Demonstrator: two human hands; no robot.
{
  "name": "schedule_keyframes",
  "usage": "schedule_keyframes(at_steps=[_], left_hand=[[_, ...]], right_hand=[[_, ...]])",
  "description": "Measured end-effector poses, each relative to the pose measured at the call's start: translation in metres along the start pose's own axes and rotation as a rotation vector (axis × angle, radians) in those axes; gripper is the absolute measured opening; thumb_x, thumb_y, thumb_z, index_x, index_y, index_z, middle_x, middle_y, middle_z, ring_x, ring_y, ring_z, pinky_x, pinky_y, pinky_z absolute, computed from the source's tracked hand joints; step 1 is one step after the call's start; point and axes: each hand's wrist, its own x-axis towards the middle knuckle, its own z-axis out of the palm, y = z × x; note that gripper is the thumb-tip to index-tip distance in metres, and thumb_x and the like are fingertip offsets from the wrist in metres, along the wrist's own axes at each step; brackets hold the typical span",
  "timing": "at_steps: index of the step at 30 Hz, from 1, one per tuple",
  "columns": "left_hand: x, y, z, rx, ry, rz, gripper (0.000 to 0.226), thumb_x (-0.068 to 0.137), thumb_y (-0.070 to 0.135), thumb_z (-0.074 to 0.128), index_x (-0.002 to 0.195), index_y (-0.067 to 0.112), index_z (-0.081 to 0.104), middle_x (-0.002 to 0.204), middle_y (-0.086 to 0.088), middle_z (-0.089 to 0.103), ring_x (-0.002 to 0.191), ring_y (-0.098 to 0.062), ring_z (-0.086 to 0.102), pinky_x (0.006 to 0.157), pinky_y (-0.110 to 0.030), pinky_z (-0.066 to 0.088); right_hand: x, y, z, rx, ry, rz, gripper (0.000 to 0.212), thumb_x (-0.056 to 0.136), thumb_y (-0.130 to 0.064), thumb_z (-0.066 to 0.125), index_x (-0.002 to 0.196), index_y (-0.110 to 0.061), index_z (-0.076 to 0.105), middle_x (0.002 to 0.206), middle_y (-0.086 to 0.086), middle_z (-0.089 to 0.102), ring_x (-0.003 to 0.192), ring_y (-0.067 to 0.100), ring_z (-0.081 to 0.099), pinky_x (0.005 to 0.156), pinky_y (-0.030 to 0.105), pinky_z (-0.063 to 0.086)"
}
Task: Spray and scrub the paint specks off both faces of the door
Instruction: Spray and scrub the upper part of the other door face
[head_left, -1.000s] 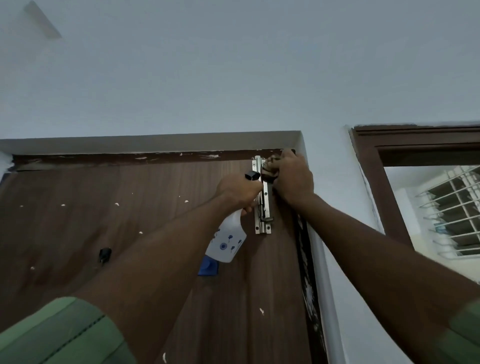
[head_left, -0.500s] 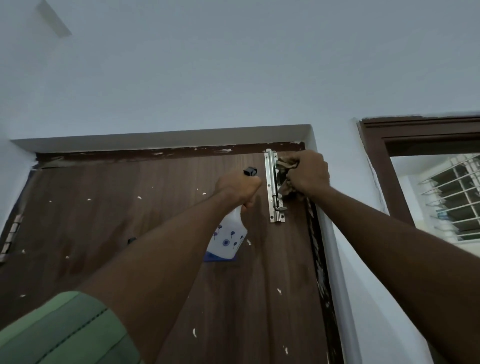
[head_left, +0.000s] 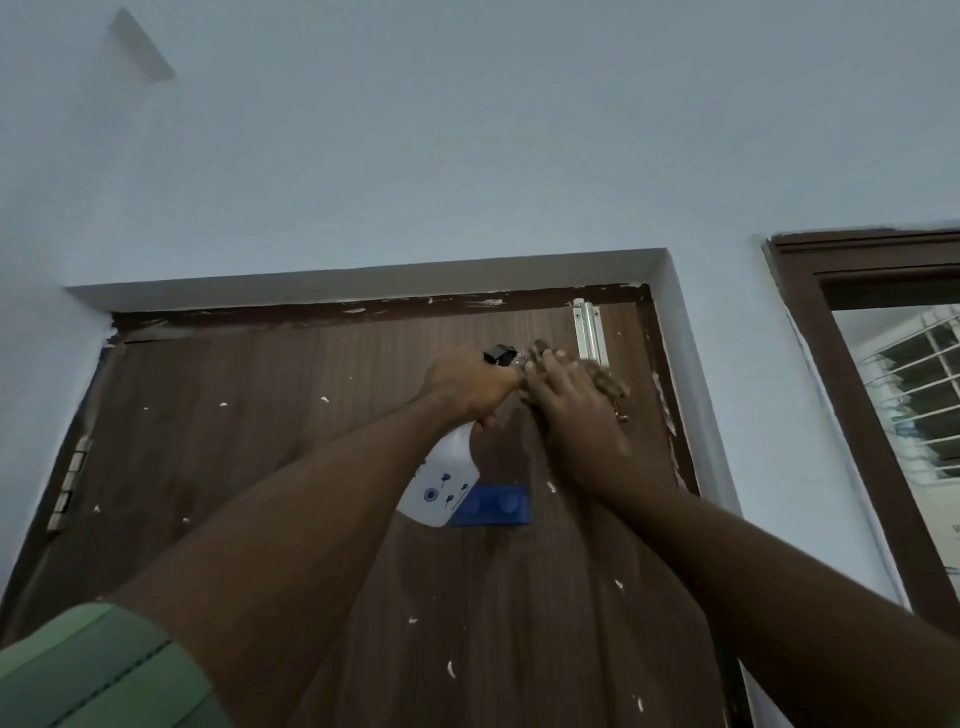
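The dark brown wooden door (head_left: 249, 441) fills the lower middle of the view, dotted with several white paint specks (head_left: 324, 399). My left hand (head_left: 467, 387) grips a white spray bottle (head_left: 441, 480) by its black trigger head, nozzle up near the door's upper right. My right hand (head_left: 566, 395) presses a brownish scrub cloth (head_left: 605, 382) flat against the door beside the silver tower bolt (head_left: 589, 330). Both hands nearly touch each other.
A blue hook plate (head_left: 498, 506) is fixed to the door below the hands. Hinges (head_left: 67, 483) run down the left edge. The white wall (head_left: 467, 130) surrounds the frame, with a brown-framed window (head_left: 857, 415) at right.
My right hand has left the top of the bolt and come down and left, now flat with the cloth on the door. The view has pulled back and tilted up.
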Motion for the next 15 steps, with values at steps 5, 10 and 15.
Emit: schedule_keyframes(at_steps=[5, 10, 15], left_hand=[[0.007, -0.005, -0.003, 0.002, -0.007, 0.043, 0.026, 0.101, 0.027, 0.062, 0.095, 0.003, 0.070, 0.082, -0.017, 0.075, 0.067, -0.022, 0.068, 0.080, -0.042, 0.063], [0.018, -0.009, -0.001, -0.010, 0.042, 0.026, 0.025, 0.099, 0.028, 0.066, 0.092, 0.004, 0.072, 0.072, -0.009, 0.073, 0.056, -0.016, 0.066, 0.060, -0.030, 0.057], [0.016, -0.018, 0.004, -0.037, 0.049, 0.018, 0.035, 0.102, 0.038, 0.063, 0.095, 0.006, 0.072, 0.073, -0.010, 0.074, 0.054, -0.016, 0.066, 0.051, -0.025, 0.050]], right_hand=[[0.021, 0.045, -0.007, -0.216, -0.039, -0.323, 0.073, 0.092, -0.021, 0.068, 0.158, -0.019, 0.039, 0.162, 0.018, 0.039, 0.142, 0.040, 0.046, 0.115, 0.054, 0.039], [0.066, 0.022, -0.022, -0.103, -0.056, 0.004, 0.077, 0.101, -0.020, 0.059, 0.166, -0.023, 0.017, 0.172, 0.015, 0.014, 0.157, 0.036, 0.017, 0.126, 0.048, 0.017], [0.019, 0.004, -0.005, 0.034, -0.152, -0.353, 0.063, 0.096, -0.029, 0.067, 0.155, -0.029, 0.043, 0.167, 0.009, 0.031, 0.150, 0.037, 0.033, 0.122, 0.055, 0.026]])
